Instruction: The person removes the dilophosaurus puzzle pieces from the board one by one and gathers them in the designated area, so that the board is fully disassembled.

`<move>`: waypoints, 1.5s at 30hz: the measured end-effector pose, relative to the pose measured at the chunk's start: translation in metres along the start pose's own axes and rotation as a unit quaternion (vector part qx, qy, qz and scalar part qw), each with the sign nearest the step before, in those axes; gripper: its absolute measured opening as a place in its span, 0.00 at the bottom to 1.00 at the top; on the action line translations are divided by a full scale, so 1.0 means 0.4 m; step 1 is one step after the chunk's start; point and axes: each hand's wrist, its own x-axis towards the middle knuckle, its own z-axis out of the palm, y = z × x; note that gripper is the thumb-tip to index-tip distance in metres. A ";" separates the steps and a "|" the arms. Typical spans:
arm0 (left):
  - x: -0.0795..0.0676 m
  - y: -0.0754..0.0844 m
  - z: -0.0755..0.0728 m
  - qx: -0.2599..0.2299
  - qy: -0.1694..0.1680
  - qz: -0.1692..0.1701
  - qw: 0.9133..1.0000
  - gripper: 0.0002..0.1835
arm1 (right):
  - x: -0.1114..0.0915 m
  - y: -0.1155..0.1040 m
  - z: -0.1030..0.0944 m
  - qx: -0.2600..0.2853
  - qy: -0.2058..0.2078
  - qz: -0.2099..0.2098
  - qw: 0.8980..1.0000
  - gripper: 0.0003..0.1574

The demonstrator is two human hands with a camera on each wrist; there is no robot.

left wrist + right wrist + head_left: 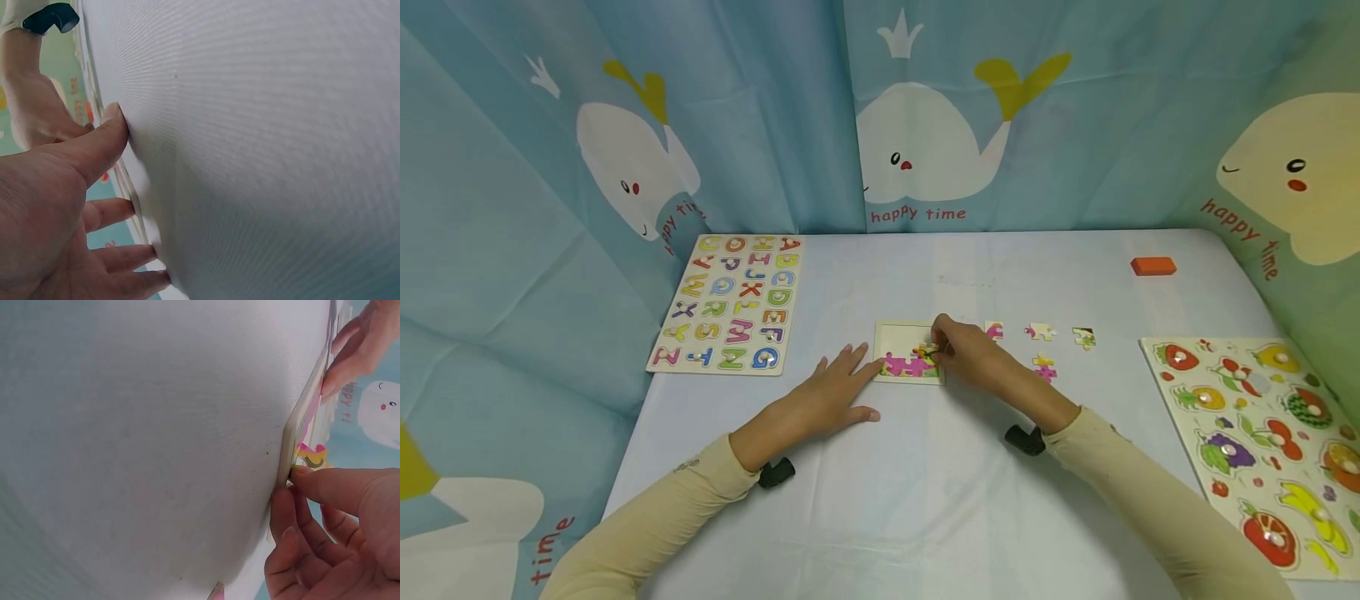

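Right hand (pixel 973 354) seems to pinch a puzzle piece (pixel 925 352) over the tray (pixel 897 336); left hand (pixel 829 397), fingers spread, touches it. Near row looks filled, far left bare; loose pieces (pixel 1040 332) remain rightward.

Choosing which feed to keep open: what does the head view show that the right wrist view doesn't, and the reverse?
Only the head view shows the fruit board and the orange block. Only the right wrist view shows the palm side of the right hand. Both show the two hands, left hand included, the puzzle tray and the whale-print curtain.
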 end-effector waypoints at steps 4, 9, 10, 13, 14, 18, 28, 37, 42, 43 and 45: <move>0.001 0.001 -0.001 0.003 -0.003 -0.001 1.000 0.46 | -0.002 0.000 -0.009 0.011 -0.007 -0.005 1.000 0.12; 0.001 0.003 -0.003 0.006 -0.004 -0.002 1.000 0.47 | -0.003 0.003 -0.023 0.031 -0.030 0.006 0.999 0.10; 0.001 0.004 -0.003 0.007 -0.004 -0.001 1.000 0.46 | -0.003 0.003 -0.026 0.034 -0.033 0.011 0.999 0.10; 0.001 0.003 -0.003 0.012 -0.002 0.000 1.000 0.46 | -0.001 0.007 -0.033 0.048 -0.041 0.024 0.998 0.10; 0.001 0.002 -0.002 0.013 -0.001 0.000 1.000 0.46 | 0.000 0.009 -0.034 0.052 -0.044 0.027 0.997 0.10; 0.001 0.002 -0.002 0.013 0.002 0.002 1.000 0.46 | 0.002 0.021 -0.038 0.067 -0.048 0.027 0.996 0.09; 0.001 0.003 -0.002 0.012 -0.002 -0.002 1.000 0.46 | -0.031 0.042 -0.101 0.075 -0.001 0.035 0.997 0.06; 0.001 0.002 0.001 0.017 0.004 0.001 1.000 0.47 | -0.143 0.131 -0.208 0.052 0.050 0.078 0.994 0.12; 0.001 0.002 0.003 0.021 0.006 0.001 1.000 0.46 | -0.222 0.216 -0.257 0.043 0.024 0.107 0.993 0.12; 0.000 0.002 0.003 0.021 0.006 0.001 1.000 0.46 | -0.238 0.234 -0.264 0.043 0.017 0.111 0.993 0.12; -0.001 0.003 0.003 0.020 0.004 0.001 1.000 0.46 | -0.268 0.266 -0.275 0.045 0.002 0.122 0.992 0.11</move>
